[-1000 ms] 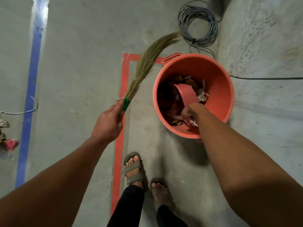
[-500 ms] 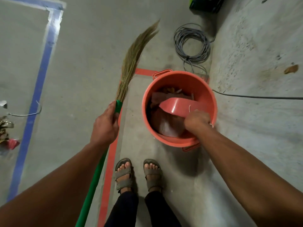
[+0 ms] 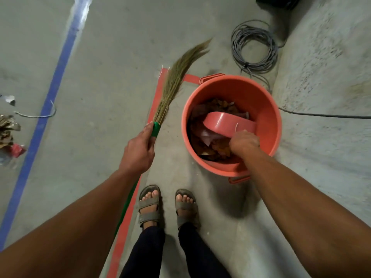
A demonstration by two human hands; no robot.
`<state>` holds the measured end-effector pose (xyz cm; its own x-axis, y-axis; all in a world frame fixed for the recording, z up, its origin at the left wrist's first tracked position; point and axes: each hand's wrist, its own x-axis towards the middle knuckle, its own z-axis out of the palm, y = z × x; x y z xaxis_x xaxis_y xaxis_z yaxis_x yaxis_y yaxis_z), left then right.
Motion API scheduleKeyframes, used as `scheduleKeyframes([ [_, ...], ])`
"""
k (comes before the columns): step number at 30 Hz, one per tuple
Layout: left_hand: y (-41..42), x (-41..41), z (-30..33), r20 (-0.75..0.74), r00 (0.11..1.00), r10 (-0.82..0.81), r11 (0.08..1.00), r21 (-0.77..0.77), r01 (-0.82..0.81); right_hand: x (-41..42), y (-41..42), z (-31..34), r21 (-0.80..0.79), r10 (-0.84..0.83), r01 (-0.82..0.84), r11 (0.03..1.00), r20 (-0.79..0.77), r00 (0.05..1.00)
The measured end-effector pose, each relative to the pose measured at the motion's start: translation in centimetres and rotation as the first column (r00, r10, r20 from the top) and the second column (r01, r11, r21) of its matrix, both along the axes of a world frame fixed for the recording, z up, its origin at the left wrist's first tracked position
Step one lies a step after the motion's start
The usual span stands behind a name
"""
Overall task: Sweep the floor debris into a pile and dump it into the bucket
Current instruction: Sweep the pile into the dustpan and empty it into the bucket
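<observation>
An orange bucket [image 3: 267, 109] stands on the concrete floor in front of my feet, with brown leaves and paper scraps [image 3: 217, 106] inside. My right hand [image 3: 244, 142] reaches over the near rim and grips a pink dustpan [image 3: 224, 122] that is turned over inside the bucket. My left hand [image 3: 139, 149] grips the green handle of a grass broom [image 3: 176, 77], whose bristles point up and away to the left of the bucket, off to the side of it.
A coil of grey cable [image 3: 254, 49] lies behind the bucket, and a thin black cable [image 3: 325, 115] runs off to the right. Red tape [image 3: 128, 219] and blue tape [image 3: 44, 115] mark the floor. A small heap of litter [image 3: 9, 135] sits at the left edge.
The dustpan has stayed in the bucket and turned flatter across it. The broom's bristles swung from upright toward the right. My view shifted, so the bucket now sits further right.
</observation>
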<state>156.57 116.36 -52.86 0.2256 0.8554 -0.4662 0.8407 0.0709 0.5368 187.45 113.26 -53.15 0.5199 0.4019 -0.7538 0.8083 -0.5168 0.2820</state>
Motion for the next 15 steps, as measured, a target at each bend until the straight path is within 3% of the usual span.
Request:
scheduleKeyframes([
  [4,0.9,-1.5,3.4,-0.016,1.0,-0.008,1.0,-0.003,0.008,1.6,2.5,7.0,-0.037,-0.07,0.068,0.997,-0.078,0.994],
  [10,2.9,-4.1,9.1,-0.006,0.999,0.046,0.999,0.013,-0.046,-0.7,5.8,19.4,-0.285,0.003,-0.03,0.958,-0.093,0.996],
  [15,4.4,-7.0,12.6,0.025,0.998,0.061,0.998,0.029,-0.062,-2.5,5.9,25.1,-0.278,-0.005,-0.016,0.961,-0.075,0.997],
])
